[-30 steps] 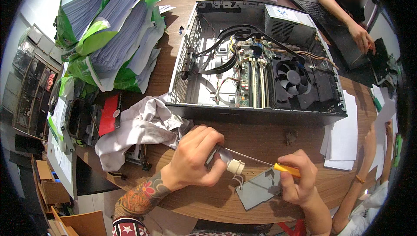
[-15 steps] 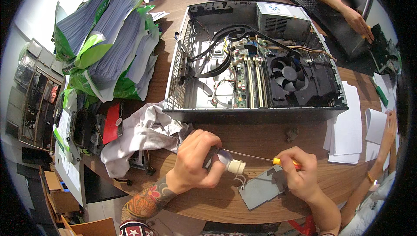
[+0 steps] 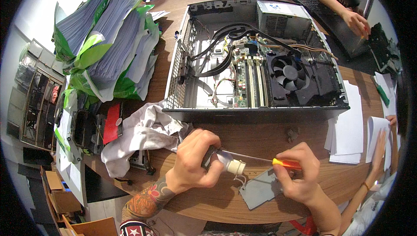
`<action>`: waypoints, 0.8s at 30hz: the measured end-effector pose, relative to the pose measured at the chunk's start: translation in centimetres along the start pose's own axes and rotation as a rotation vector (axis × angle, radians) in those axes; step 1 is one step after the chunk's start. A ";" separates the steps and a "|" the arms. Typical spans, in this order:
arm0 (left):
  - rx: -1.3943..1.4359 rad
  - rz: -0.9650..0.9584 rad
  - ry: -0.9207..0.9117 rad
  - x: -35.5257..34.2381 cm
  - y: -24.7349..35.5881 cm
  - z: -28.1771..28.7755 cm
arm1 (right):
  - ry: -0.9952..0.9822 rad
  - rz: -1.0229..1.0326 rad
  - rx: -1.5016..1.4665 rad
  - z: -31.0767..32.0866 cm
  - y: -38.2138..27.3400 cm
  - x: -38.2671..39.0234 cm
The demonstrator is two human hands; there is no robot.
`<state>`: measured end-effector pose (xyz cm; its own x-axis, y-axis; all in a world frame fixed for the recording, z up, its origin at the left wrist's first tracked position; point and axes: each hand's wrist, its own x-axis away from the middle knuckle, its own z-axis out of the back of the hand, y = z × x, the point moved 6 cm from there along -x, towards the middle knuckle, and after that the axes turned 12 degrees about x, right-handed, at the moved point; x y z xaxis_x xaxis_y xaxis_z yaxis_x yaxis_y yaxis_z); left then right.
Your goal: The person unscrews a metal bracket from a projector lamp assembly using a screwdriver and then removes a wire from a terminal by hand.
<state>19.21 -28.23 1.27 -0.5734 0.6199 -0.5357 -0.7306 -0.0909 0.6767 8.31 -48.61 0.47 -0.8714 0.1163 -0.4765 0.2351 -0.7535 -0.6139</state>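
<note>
My left hand point(image 3: 195, 160), with a tattooed forearm, is closed around a small clear bottle point(image 3: 226, 160) with a cream cap point(image 3: 236, 167). Something dark shows between its thumb and fingers. A pale loop hangs by the cap. The fingers of my right hand point(image 3: 299, 168) grip the red and yellow handle of a screwdriver point(image 3: 284, 164). Its thin shaft points left, the tip reaching the fingertips of my left hand. Beneath my right hand lies a flat grey plate point(image 3: 260, 189), partly covered by it. Beyond both hands stands an opened computer case point(image 3: 256, 115) with a black fan point(image 3: 289, 74).
A crumpled white cloth point(image 3: 130, 142) lies left of my hands. Behind it lean stacks of paper in torn green wrapping point(image 3: 108, 40). White sheets point(image 3: 347, 127) are at the right, near another person's hand point(image 3: 378, 147). A co-worker's hand point(image 3: 357, 22) works by a black chassis.
My right hand has shifted slightly, its fingers re-set on the screwdriver handle so more red shows. My left hand hardly moves. At the right edge, a person's hand has moved down over the papers.
</note>
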 end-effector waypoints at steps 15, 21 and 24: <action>-0.018 -0.030 0.000 -0.4 0.3 -0.1 | -0.042 -0.082 -0.119 0.3 0.8 -0.1; 0.001 -0.005 -0.005 -0.3 0.1 -0.2 | -0.044 -0.079 -0.108 0.3 0.9 0.0; 0.010 -0.043 0.014 -0.7 0.5 -0.3 | -0.033 -0.061 -0.094 0.4 0.8 -0.1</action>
<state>19.15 -28.95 1.82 -0.5467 0.6123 -0.5711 -0.7509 -0.0566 0.6580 8.39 -49.42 0.26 -0.8986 0.1373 -0.4168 0.2195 -0.6817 -0.6979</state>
